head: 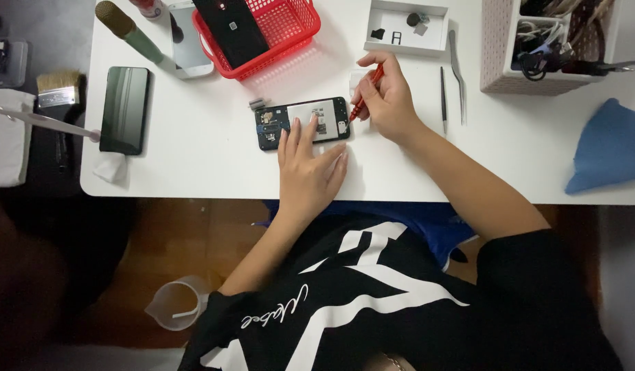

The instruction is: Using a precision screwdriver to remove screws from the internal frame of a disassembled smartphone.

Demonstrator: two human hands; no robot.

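Head view: an opened phone (pixel 302 122) is pinned flat on the white table (pixel 194 158) by the left hand (pixel 307 168), fingers spread. A red screwdriver (pixel 367 93) is gripped by the right hand (pixel 389 99), its tip at the phone's right edge.

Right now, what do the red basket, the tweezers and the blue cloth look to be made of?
Red basket: looks like moulded plastic, an open grid of slots with a slightly glossy rim. Tweezers: likely bare metal, thin, grey, with a dull sheen. Blue cloth: soft fabric, matte, lying in loose folds; the weave is too small to tell.
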